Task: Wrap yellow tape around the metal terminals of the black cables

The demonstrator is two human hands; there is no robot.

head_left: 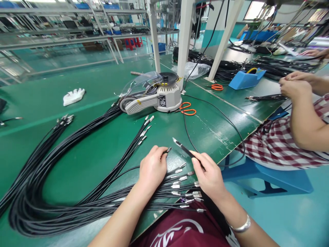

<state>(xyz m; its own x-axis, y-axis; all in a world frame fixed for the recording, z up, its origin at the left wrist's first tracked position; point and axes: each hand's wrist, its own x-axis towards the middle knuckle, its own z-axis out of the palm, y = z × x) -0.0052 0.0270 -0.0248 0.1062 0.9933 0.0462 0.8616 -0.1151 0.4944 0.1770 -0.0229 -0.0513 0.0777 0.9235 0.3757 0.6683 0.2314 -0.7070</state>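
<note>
My left hand (152,168) is closed on the end of a black cable (168,150), whose metal tip pokes out past the fingers. My right hand (209,175) pinches a thin black utility knife (183,147), its blade pointing up and left, a short gap from the cable tip. Both hands hover over a fan of black cable ends with silver connectors (183,187) at the near edge of the green table (89,92). A large looped bundle of black cables (51,178) sweeps round to the left.
A grey tape dispenser (159,96) stands mid-table with orange scissors (187,108) beside it. A white glove (73,96) lies at left. At right, another person in a checked shirt (282,144) sits on a blue stool handling cables near a blue tape holder (245,79).
</note>
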